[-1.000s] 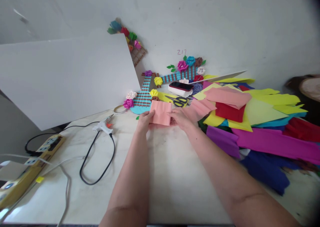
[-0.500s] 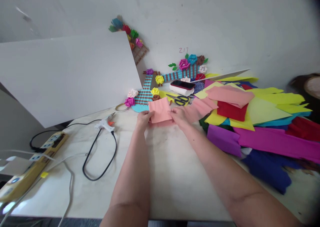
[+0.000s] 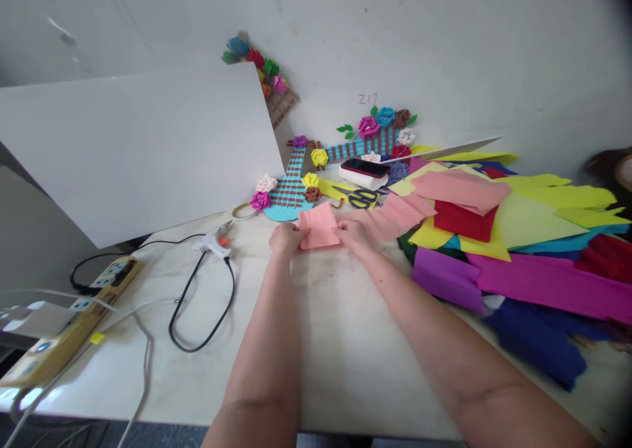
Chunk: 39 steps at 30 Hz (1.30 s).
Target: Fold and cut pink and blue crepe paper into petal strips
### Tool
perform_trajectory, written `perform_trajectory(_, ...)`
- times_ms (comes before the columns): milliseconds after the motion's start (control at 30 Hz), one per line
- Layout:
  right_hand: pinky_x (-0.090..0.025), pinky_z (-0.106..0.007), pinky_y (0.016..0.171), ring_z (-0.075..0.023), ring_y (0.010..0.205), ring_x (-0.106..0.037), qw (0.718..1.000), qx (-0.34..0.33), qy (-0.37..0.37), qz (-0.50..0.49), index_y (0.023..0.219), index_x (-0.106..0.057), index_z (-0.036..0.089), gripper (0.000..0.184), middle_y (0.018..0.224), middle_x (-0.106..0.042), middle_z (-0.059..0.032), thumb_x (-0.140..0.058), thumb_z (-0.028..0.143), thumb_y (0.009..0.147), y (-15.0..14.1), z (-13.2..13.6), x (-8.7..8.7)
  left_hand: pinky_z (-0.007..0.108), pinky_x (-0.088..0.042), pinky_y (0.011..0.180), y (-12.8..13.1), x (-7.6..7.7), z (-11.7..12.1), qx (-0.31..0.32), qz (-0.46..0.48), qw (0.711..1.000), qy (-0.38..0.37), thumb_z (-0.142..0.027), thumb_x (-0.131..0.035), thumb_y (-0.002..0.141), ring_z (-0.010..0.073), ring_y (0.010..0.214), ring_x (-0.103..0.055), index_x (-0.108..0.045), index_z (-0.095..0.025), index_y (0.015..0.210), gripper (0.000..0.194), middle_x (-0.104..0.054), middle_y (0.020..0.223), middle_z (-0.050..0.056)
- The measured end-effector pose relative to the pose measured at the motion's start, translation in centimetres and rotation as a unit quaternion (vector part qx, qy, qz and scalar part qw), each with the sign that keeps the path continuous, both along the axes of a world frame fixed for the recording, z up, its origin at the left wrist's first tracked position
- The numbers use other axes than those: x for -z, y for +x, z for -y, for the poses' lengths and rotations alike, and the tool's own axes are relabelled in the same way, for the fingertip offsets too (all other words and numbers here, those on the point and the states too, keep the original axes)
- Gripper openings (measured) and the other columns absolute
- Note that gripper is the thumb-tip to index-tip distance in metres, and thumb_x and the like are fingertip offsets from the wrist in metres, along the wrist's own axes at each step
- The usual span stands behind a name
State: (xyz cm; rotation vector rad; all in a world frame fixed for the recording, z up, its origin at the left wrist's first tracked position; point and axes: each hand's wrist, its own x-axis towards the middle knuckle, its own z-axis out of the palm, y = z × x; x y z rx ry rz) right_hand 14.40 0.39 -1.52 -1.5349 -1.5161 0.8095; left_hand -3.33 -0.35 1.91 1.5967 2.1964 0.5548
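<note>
Pink paper (image 3: 318, 227), in the head view, is finger-pinched at its sides by the left hand (image 3: 286, 238) and right hand (image 3: 353, 234) over the table (image 3: 345, 342); scissors (image 3: 364, 199) and a guitar-shaped decoration (image 3: 288, 212) crowd just beyond, glue gun (image 3: 213, 244) left, heaped coloured sheets (image 3: 533, 223) right

Pale wall (image 3: 469, 53), whitish tabletop (image 3: 345, 362), seemingly dark floor (image 3: 168, 436)

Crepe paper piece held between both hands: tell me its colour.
The crepe paper piece is plain salmon pink; it shows in the head view.
</note>
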Motion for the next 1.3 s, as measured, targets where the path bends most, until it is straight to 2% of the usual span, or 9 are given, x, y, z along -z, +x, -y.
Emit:
perform_trajectory(167,-0.031,-0.021,0.048,-0.0115,0.053,-0.049,0.999,0.003,0.008,0.045,0.054,-0.054,0.019,0.015,0.051,-0.052,0.0035,-0.055,0.029,0.064,0.02,0.17,-0.29,0.026,-0.039,0.064,0.25,-0.12,0.16,0.001,-0.030,1.000,-0.004,-0.050,-0.059,0.065,0.0191,0.080,-0.060,-0.065,-0.022,0.068,0.028,-0.068,0.080,0.005)
perform_trajectory(500,-0.033,-0.021,0.050,-0.0124,0.059,-0.053,0.995,0.015,-0.020,0.098,0.059,-0.060,0.020,0.015,0.060,-0.060,0.0015,-0.055,0.032,0.065,-0.13,0.00,-0.19,0.026,-0.041,0.066,-0.05,-0.29,0.17,0.000,-0.034,0.999,-0.017,-0.043,-0.055,0.068,0.0192,0.082,-0.061,-0.067,-0.023,0.071,0.023,-0.069,0.083,0.004)
perform_trajectory(767,-0.032,-0.021,0.049,-0.0126,0.058,-0.053,0.993,0.010,-0.039,0.108,0.063,-0.063,0.022,0.014,0.060,-0.062,0.0015,-0.055,0.033,0.065,-0.18,0.21,-0.35,0.027,-0.040,0.066,-0.16,-0.26,0.20,-0.009,-0.050,0.999,-0.020,-0.048,-0.058,0.065,0.0208,0.084,-0.061,-0.067,-0.023,0.070,0.027,-0.069,0.086,0.005)
perform_trajectory(1300,-0.033,-0.021,0.049,-0.0115,0.055,-0.052,0.995,-0.004,-0.036,0.094,0.061,-0.063,0.021,0.013,0.057,-0.060,0.0024,-0.056,0.031,0.063,-0.06,0.23,-0.40,0.027,-0.040,0.065,-0.56,-0.18,0.20,-0.005,-0.031,0.999,-0.020,-0.045,-0.059,0.063,0.0195,0.080,-0.061,-0.066,-0.023,0.069,0.023,-0.069,0.081,0.004)
